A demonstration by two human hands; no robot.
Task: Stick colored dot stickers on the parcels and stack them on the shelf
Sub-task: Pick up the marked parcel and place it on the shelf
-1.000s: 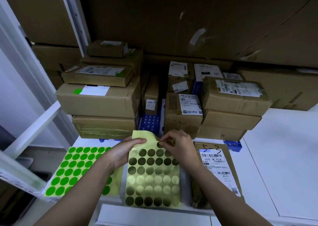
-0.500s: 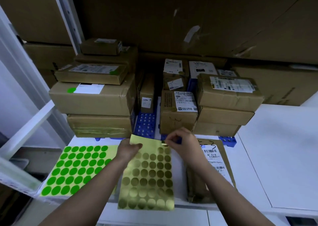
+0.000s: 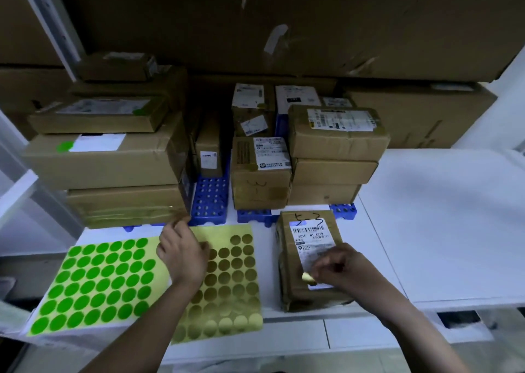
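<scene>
Head view shows the right hand (image 3: pixel 336 267) pinching a gold dot sticker (image 3: pixel 308 277) against the parcel (image 3: pixel 308 259), covering its label's lower part. Left hand (image 3: pixel 181 254), fingers loosely curled, rests on the gold sticker sheet (image 3: pixel 227 284); whether it grips is unclear.

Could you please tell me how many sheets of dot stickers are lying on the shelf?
2: the green sheet at the left, and the gold sheet beside it, under the left hand.

Your right hand (image 3: pixel 338 267) has left the gold dot-sticker sheet (image 3: pixel 227 284) and now pinches a round gold sticker (image 3: pixel 308 277) against the small brown cardboard parcel (image 3: pixel 309 259) beneath it. The sheet, lifted a moment ago, now lies flat under your left hand (image 3: pixel 181 254).
</scene>
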